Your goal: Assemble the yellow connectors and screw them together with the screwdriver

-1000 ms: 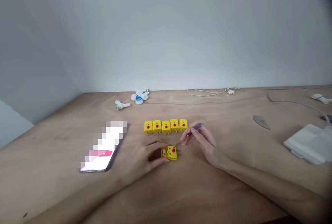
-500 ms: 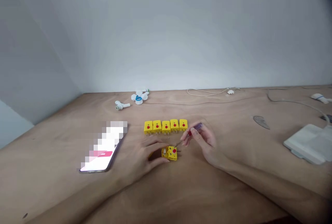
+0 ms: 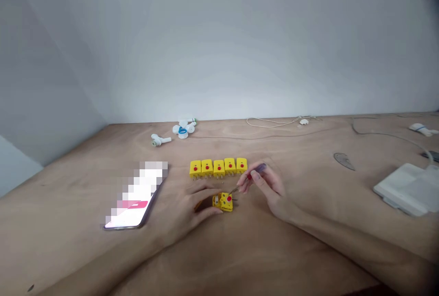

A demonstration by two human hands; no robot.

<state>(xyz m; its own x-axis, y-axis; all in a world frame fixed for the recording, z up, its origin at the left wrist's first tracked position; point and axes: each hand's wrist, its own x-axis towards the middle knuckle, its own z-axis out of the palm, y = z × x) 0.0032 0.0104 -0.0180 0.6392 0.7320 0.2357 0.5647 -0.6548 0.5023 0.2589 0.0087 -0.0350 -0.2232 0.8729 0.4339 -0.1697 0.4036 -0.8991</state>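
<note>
R hand (image 3: 266,188) in narrow pinch on sm. screwdriver (image 3: 256,171), tip at yellow thermocouple connector (image 3: 223,202); L hand (image 3: 183,207) curled round same connector, fingers on its side, on plywood bench (image 3: 274,255). Pixelated phone (image 3: 135,197) to L of hands; row of 5 similar connectors (image 3: 218,168) just behind, red dots on top.

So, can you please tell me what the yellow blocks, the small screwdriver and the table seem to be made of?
The yellow blocks look like moulded plastic, with smooth, even colour. The small screwdriver seems to have a purple plastic handle and a thin, metal-looking shaft. The table looks like bare plywood: visible wood grain, matte finish.
</note>
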